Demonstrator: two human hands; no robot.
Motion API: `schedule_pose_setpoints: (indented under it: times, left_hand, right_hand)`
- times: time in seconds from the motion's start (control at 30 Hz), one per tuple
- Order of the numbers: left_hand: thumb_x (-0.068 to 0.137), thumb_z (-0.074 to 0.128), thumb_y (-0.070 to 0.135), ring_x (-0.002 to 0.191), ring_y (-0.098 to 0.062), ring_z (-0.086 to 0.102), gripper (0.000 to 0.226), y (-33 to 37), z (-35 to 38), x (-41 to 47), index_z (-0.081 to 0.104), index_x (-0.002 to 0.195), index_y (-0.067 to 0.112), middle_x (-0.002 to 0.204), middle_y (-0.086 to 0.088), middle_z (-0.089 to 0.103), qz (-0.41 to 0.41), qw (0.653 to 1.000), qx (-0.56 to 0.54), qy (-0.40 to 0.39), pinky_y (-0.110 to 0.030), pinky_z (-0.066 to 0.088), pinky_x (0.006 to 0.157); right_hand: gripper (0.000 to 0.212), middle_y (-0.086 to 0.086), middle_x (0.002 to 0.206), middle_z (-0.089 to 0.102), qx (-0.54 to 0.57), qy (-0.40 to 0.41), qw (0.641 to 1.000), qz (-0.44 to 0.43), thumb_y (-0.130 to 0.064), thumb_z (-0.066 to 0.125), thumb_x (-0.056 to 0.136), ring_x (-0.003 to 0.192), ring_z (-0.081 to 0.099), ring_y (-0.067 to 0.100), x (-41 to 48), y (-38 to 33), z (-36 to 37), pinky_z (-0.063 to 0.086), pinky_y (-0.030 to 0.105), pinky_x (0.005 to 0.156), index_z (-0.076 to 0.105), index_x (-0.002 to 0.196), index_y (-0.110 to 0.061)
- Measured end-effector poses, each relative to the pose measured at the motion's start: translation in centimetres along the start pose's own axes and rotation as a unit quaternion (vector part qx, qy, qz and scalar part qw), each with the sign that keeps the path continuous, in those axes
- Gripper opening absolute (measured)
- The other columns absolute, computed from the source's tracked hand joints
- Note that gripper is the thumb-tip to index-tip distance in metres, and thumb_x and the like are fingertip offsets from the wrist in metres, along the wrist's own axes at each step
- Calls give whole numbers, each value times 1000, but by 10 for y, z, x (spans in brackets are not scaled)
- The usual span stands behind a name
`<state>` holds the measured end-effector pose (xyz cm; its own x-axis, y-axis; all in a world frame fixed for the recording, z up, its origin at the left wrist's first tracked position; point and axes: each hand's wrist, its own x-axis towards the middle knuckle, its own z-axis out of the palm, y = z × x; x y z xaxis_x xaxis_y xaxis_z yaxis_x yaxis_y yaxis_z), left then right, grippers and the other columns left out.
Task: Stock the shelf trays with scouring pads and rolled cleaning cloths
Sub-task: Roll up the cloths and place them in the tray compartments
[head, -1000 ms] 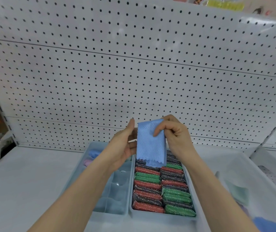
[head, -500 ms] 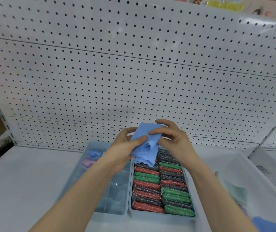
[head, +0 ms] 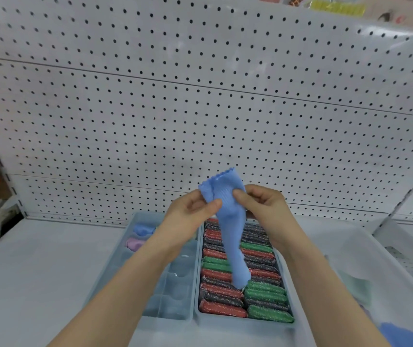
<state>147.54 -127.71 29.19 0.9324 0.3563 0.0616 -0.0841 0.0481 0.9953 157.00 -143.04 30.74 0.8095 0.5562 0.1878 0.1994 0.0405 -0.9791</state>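
We pinch a blue textured cleaning cloth [head: 228, 221] with both our left hand [head: 188, 216] and right hand [head: 263, 209]; it dangles above the tray of red, green and grey scouring pads [head: 244, 279].

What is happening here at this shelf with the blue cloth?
A person holds a blue cloth with both hands above two trays. The left hand and the right hand pinch its upper part, and the rest hangs loose, not yet rolled. The right tray is full of scouring pads. The divided left tray holds a blue roll and a pink roll at its far end.
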Motion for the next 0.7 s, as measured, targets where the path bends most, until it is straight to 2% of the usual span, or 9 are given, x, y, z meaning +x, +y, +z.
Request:
schedule_pose_setpoints:
  times: [0.07, 0.13, 0.2, 0.3, 0.37, 0.47, 0.57, 0.63, 0.7]
  left_hand:
    - [91, 63, 7, 92, -13, 71, 14, 4, 3, 1, 71, 101, 13, 97, -3, 76, 23, 998, -52, 33, -23, 55, 81]
    - [90, 63, 3, 86, -16, 72, 14, 9, 4, 0, 72, 96, 12, 91, -3, 77, 34, 995, -74, 49, -25, 58, 75]
    - [88, 66, 3, 84, -17, 73, 14, 13, 3, 0, 73, 95, 13, 90, -4, 77, 49, 995, -59, 56, -30, 59, 76]
    - [85, 71, 7, 81, -17, 69, 12, 16, 2, -2, 76, 88, 17, 88, -9, 76, 80, 995, -3, 66, -42, 56, 83]
    - [84, 73, 11, 79, -17, 65, 12, 16, 0, -2, 77, 85, 22, 88, -13, 75, 93, 993, 32, 65, -45, 54, 82]
    - [85, 73, 15, 75, -19, 60, 6, 18, -1, -4, 77, 84, 20, 88, -21, 71, 110, 991, 56, 58, -42, 50, 74]
    - [86, 71, 14, 78, -15, 65, 13, 21, -1, -7, 78, 81, 24, 88, -12, 75, 98, 993, 48, 54, -48, 54, 84]
    - [89, 68, 15, 78, -17, 64, 12, 22, -2, -9, 77, 82, 16, 89, -17, 73, 90, 994, 33, 47, -52, 53, 86]
    - [93, 63, 21, 79, -23, 59, 23, 22, -3, -8, 73, 85, 2, 95, -34, 65, 74, 996, 9, 50, -57, 51, 87]
  right_hand:
    - [14, 6, 84, 75, 15, -20, 1000, 16, -15, 64, 91, 77, 70, 18, -3, -5, 2, 56, 30, 71, 71, 95, -3]
    - [17, 6, 88, 75, -2, -24, 1000, 8, -17, 68, 88, 82, 72, 21, -5, -8, 1, 56, 35, 75, 70, 103, -11]
    - [29, 6, 96, 75, -32, -20, 998, -41, -13, 70, 86, 86, 71, 23, -4, -15, 0, 58, 35, 78, 65, 114, -20]
    - [42, 3, 106, 69, -71, -30, 988, -136, -4, 69, 87, 80, 65, 15, -3, -31, -4, 54, 25, 75, 61, 121, -27]
    - [35, 2, 106, 67, -110, -43, 980, -161, -2, 69, 86, 79, 62, 10, -2, -39, -7, 51, 21, 73, 65, 114, -23]
    - [17, -3, 91, 68, -128, -55, 977, -160, 0, 71, 84, 75, 61, 9, 2, -45, -12, 50, 21, 70, 71, 91, -15]
    - [14, -3, 83, 67, -136, -61, 976, -157, 0, 72, 82, 73, 60, 11, 4, -47, -17, 50, 28, 69, 72, 82, -13]
    - [11, 4, 87, 66, -141, -68, 974, -167, -1, 72, 82, 77, 60, 15, 4, -47, -18, 50, 35, 71, 72, 80, -12]
    - [16, 4, 92, 67, -131, -68, 972, -182, -1, 74, 80, 81, 62, 16, 3, -48, -17, 51, 33, 71, 75, 80, -17]
